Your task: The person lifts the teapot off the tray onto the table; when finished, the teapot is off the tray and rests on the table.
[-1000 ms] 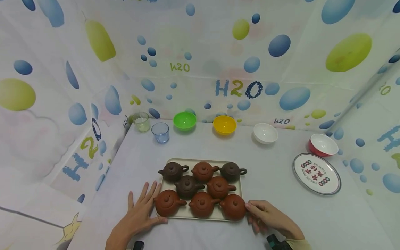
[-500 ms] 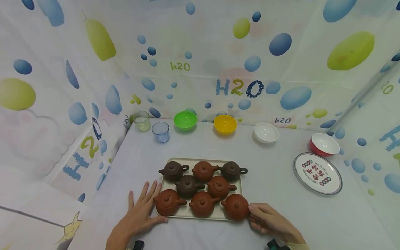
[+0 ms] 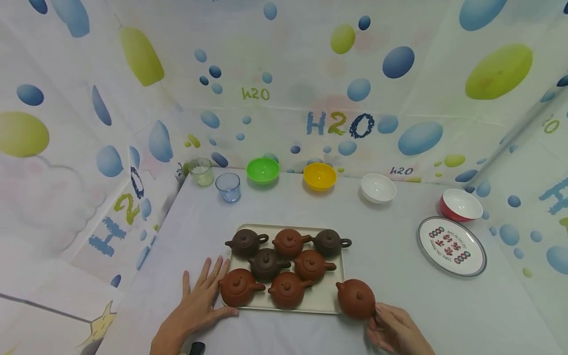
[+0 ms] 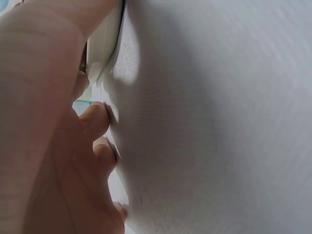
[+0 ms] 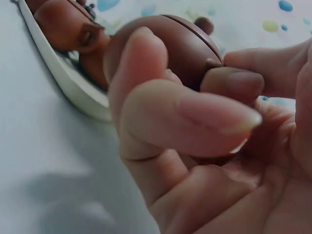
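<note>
My right hand (image 3: 394, 328) pinches the handle of a reddish-brown clay teapot (image 3: 356, 299), whose spout points left over the right front corner of a cream tray (image 3: 321, 300). In the right wrist view, thumb and fingers close around the handle behind the teapot's round body (image 5: 180, 48). Several more teapots stand on the tray: reddish ones such as the front middle teapot (image 3: 287, 291), and dark brown ones like the back left teapot (image 3: 246, 243). My left hand (image 3: 195, 303) lies spread on the table against the tray's left side, thumb at its front corner.
Along the back stand a greenish glass (image 3: 201, 172), a blue glass (image 3: 228, 187), a green bowl (image 3: 263, 171), a yellow bowl (image 3: 320, 177) and a white bowl (image 3: 378, 189). At right are a red-and-white bowl (image 3: 460, 205) and a printed plate (image 3: 451, 246). Patterned curtains surround the white table.
The right hand has taken the front right teapot by its handle and moved it right and toward me, baring that part of the tray. The left hand has stayed put.
</note>
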`<state>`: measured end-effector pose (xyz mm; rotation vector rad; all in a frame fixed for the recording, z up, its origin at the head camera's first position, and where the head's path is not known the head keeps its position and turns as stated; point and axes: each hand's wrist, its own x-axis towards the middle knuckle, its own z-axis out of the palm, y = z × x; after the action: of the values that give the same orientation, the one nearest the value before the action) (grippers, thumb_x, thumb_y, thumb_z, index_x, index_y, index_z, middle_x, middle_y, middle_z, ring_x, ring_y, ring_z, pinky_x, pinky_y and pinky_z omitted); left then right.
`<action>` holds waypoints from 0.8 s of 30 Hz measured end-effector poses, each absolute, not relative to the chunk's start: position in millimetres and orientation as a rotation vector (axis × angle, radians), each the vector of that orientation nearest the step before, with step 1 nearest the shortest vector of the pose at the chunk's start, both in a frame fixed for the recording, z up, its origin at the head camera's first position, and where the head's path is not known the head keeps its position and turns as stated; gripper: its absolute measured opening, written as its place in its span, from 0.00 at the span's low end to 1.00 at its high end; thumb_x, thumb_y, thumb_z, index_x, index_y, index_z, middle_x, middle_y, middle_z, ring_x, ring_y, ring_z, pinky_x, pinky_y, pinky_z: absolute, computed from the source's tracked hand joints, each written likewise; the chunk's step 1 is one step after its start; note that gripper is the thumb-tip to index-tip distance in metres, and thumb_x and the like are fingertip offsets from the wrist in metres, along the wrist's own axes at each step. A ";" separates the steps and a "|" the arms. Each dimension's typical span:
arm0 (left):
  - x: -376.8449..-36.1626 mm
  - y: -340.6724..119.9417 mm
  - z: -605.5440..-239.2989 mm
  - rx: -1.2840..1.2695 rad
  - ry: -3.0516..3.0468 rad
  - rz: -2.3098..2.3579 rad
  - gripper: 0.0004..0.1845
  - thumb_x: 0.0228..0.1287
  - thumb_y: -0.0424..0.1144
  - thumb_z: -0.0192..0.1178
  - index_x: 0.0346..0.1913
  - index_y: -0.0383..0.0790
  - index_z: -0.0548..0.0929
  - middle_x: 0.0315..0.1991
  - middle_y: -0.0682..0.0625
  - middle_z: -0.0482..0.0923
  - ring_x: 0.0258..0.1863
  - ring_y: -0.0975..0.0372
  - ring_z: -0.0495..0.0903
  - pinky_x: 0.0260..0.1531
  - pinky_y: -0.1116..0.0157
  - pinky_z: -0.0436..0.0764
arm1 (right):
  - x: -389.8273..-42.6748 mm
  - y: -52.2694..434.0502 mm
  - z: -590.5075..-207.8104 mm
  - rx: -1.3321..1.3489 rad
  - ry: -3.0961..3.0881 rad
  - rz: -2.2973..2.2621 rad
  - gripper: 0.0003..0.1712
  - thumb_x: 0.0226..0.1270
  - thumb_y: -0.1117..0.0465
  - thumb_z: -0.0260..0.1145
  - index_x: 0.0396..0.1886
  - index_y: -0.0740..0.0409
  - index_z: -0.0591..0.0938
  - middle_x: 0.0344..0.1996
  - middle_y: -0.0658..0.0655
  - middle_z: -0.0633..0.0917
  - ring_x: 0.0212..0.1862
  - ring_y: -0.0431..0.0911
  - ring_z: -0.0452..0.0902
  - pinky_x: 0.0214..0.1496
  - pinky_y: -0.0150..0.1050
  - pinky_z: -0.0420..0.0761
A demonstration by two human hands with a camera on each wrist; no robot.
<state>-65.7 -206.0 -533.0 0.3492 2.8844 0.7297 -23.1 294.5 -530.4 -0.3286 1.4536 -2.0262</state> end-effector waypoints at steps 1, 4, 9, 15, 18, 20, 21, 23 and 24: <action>-65.5 -206.2 -533.5 0.357 2.894 0.733 0.69 0.46 0.73 0.76 0.86 0.41 0.59 0.87 0.37 0.54 0.86 0.34 0.47 0.72 0.18 0.32 | -20.4 298.3 -530.1 -0.296 1.454 -2.042 0.28 0.93 0.57 0.34 0.44 0.63 0.81 0.39 0.43 0.88 0.28 0.35 0.73 0.24 0.40 0.58; -64.5 -206.2 -533.5 0.368 2.911 0.737 0.68 0.45 0.74 0.75 0.85 0.42 0.60 0.86 0.37 0.55 0.86 0.34 0.48 0.72 0.18 0.34 | -13.1 311.1 -528.8 -0.174 1.475 -2.091 0.29 0.94 0.54 0.35 0.48 0.51 0.85 0.40 0.41 0.87 0.28 0.37 0.70 0.27 0.42 0.58; -64.6 -205.9 -532.9 0.360 2.902 0.728 0.68 0.46 0.73 0.76 0.86 0.42 0.59 0.87 0.37 0.54 0.86 0.34 0.48 0.72 0.18 0.33 | -8.3 329.3 -526.9 0.108 1.664 -2.042 0.27 0.93 0.46 0.41 0.45 0.45 0.86 0.37 0.41 0.85 0.31 0.35 0.78 0.29 0.42 0.62; -64.8 -206.5 -531.1 0.353 2.897 0.710 0.69 0.45 0.72 0.76 0.86 0.41 0.59 0.87 0.38 0.53 0.86 0.34 0.47 0.72 0.18 0.34 | -25.5 332.4 -524.5 0.315 1.864 -1.953 0.26 0.91 0.43 0.44 0.43 0.49 0.85 0.34 0.44 0.83 0.32 0.37 0.78 0.28 0.37 0.67; -64.7 -206.3 -531.5 0.359 2.902 0.716 0.69 0.45 0.72 0.77 0.85 0.41 0.59 0.87 0.38 0.54 0.86 0.33 0.48 0.72 0.18 0.34 | -41.3 330.9 -523.1 0.325 1.930 -1.966 0.26 0.91 0.43 0.45 0.43 0.51 0.83 0.34 0.45 0.82 0.30 0.38 0.74 0.29 0.43 0.63; -64.4 -206.1 -531.8 0.368 2.909 0.718 0.69 0.44 0.73 0.76 0.85 0.41 0.60 0.87 0.38 0.54 0.86 0.33 0.48 0.72 0.18 0.35 | -53.2 331.2 -522.8 0.287 1.943 -2.008 0.25 0.91 0.44 0.45 0.42 0.51 0.82 0.33 0.44 0.81 0.27 0.40 0.68 0.29 0.46 0.60; -64.3 -206.1 -532.0 0.374 2.914 0.718 0.69 0.44 0.73 0.76 0.85 0.41 0.60 0.87 0.38 0.54 0.86 0.33 0.49 0.72 0.17 0.35 | -58.9 331.0 -522.7 0.269 1.949 -2.038 0.24 0.91 0.45 0.45 0.42 0.51 0.83 0.33 0.44 0.81 0.25 0.41 0.64 0.29 0.47 0.58; -64.0 -206.0 -532.1 0.384 2.925 0.720 0.69 0.44 0.73 0.76 0.85 0.40 0.60 0.86 0.37 0.55 0.85 0.33 0.49 0.71 0.17 0.36 | -71.2 331.6 -522.0 0.221 1.937 -2.100 0.23 0.92 0.47 0.46 0.42 0.50 0.83 0.32 0.44 0.80 0.23 0.43 0.58 0.27 0.46 0.54; -63.9 -206.0 -532.1 0.387 2.930 0.719 0.69 0.43 0.73 0.76 0.85 0.40 0.60 0.86 0.37 0.55 0.85 0.33 0.49 0.71 0.17 0.36 | -77.5 331.9 -521.3 0.202 1.920 -2.119 0.23 0.91 0.47 0.46 0.42 0.50 0.83 0.32 0.43 0.80 0.23 0.43 0.56 0.26 0.44 0.53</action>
<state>-63.9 -206.0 -532.1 0.3872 2.9300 0.7187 -77.5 331.9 -521.3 0.2022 1.9196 -2.1192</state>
